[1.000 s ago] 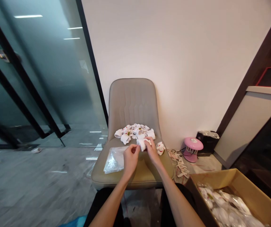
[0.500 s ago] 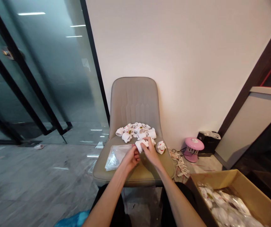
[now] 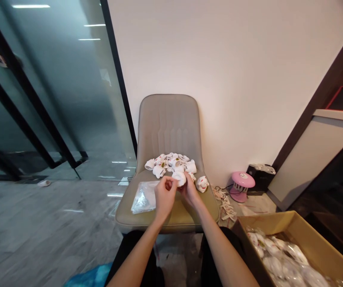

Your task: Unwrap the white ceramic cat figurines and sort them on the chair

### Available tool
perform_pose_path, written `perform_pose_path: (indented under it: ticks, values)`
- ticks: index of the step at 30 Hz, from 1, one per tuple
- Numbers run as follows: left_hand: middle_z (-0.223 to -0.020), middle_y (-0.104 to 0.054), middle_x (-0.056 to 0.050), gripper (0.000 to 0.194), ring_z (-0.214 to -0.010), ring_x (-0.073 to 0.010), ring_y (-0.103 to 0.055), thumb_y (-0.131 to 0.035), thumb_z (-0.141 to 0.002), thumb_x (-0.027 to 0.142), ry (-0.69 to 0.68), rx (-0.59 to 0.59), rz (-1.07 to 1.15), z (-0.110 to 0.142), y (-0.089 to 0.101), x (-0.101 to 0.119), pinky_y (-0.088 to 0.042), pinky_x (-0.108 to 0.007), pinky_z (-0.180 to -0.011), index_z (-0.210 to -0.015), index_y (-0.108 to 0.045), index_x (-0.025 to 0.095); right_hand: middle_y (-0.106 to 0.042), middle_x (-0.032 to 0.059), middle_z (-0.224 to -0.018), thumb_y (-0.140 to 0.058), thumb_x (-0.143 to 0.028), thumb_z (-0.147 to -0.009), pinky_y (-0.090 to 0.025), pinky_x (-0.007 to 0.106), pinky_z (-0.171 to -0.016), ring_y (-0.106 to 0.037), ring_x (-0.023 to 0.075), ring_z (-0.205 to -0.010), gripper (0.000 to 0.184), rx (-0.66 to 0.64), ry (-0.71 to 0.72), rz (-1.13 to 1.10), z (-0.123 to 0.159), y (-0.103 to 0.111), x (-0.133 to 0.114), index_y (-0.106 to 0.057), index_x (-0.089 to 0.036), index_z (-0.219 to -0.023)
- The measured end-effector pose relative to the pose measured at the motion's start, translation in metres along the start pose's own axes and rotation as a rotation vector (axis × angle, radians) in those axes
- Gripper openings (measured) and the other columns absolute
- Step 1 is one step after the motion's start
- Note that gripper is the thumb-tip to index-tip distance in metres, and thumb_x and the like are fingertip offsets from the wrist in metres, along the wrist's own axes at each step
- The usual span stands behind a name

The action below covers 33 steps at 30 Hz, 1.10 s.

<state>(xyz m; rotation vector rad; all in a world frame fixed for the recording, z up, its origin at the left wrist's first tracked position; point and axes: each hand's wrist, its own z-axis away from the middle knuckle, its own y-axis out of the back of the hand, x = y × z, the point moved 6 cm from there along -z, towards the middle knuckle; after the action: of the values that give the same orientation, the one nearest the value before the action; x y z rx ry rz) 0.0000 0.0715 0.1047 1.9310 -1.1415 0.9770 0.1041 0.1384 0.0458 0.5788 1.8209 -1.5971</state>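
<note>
Over the chair seat (image 3: 171,217), a small white figurine (image 3: 178,178) is turned so that its round underside faces me. My right hand (image 3: 190,192) is closed around its right side. From the left, my left hand (image 3: 166,195) has its thumb and fingers pinched at the figurine's edge; whether a small part sits between the fingertips cannot be made out. Behind both hands lies a heap of similar white figurines (image 3: 158,171) with red and gold marks. One figurine (image 3: 202,184) stands apart on the right. A stack of clear plastic bags (image 3: 144,198) lies flat left of my hands.
An open cardboard box (image 3: 324,239) with bagged white figurines (image 3: 285,259) stands at my right. Beyond it are a pink device (image 3: 242,185), a black box (image 3: 261,178) and pale strips (image 3: 225,205) on the floor. A glass door (image 3: 54,87) is at left.
The figurine has been turned from its side to show its round underside. My left hand has risen from below and now pinches at its edge. The view has shifted slightly.
</note>
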Motion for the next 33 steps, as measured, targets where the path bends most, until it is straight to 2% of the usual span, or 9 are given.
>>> perform_pose_path:
  ticks: [4,9,15,19,24,33]
  values:
    - [-0.080,-0.057,0.001,0.016,-0.063,-0.0121,-0.051,-0.062,-0.090,0.032,-0.216,-0.041,-0.206,0.001,0.007,0.016,-0.041,-0.025,-0.065,-0.098,-0.070,0.021,-0.075,0.0022,-0.085,-0.066,-0.055,-0.081,-0.054,0.030,-0.067,-0.069,0.0224,-0.086,0.036,-0.026,-0.059,-0.027,0.004,-0.004,0.002,-0.066,-0.022,-0.096]
    - [-0.090,-0.061,-0.002,0.016,-0.078,-0.0161,-0.060,-0.059,-0.094,0.031,-0.359,-0.122,-0.403,0.002,0.004,0.016,-0.045,-0.028,-0.074,-0.101,-0.069,0.022,-0.073,-0.0011,-0.077,-0.069,-0.053,-0.078,-0.050,0.026,-0.060,-0.067,0.0186,-0.075,0.034,0.061,-0.046,0.072,-0.001,0.007,0.005,-0.064,-0.022,-0.089]
    - [-0.091,-0.058,-0.003,0.013,-0.073,-0.0154,-0.058,-0.050,-0.099,0.029,-0.410,-0.174,-0.517,0.005,-0.006,0.010,-0.042,-0.027,-0.067,-0.095,-0.059,0.019,-0.073,-0.0011,-0.074,-0.066,-0.055,-0.080,-0.051,0.027,-0.063,-0.069,0.0202,-0.079,0.035,0.080,-0.056,0.125,-0.001,0.011,0.005,-0.066,-0.021,-0.091]
    - [-0.089,-0.057,-0.002,0.011,-0.072,-0.0156,-0.057,-0.052,-0.098,0.029,-0.382,-0.168,-0.475,0.005,-0.007,0.010,-0.041,-0.028,-0.067,-0.093,-0.055,0.020,-0.074,-0.0004,-0.077,-0.068,-0.052,-0.080,-0.052,0.027,-0.063,-0.070,0.0211,-0.082,0.034,0.081,-0.050,0.078,0.000,0.009,0.004,-0.066,-0.021,-0.093]
    - [-0.088,-0.055,-0.001,0.012,-0.075,-0.0156,-0.055,-0.051,-0.098,0.028,-0.367,-0.175,-0.396,0.004,-0.005,0.011,-0.040,-0.028,-0.069,-0.091,-0.054,0.020,-0.076,0.0010,-0.086,-0.065,-0.054,-0.083,-0.055,0.029,-0.069,-0.070,0.0214,-0.088,0.035,0.011,-0.070,-0.004,0.002,0.003,0.010,-0.066,-0.022,-0.096]
    - [-0.091,-0.049,-0.002,0.011,-0.076,-0.0150,-0.052,-0.045,-0.101,0.024,-0.419,-0.355,-0.340,0.001,-0.012,0.008,-0.040,-0.028,-0.071,-0.092,-0.049,0.020,-0.072,0.0007,-0.078,-0.060,-0.059,-0.086,-0.049,0.025,-0.059,-0.065,0.0175,-0.074,0.039,0.012,-0.171,0.177,0.004,0.015,0.006,-0.064,-0.021,-0.092]
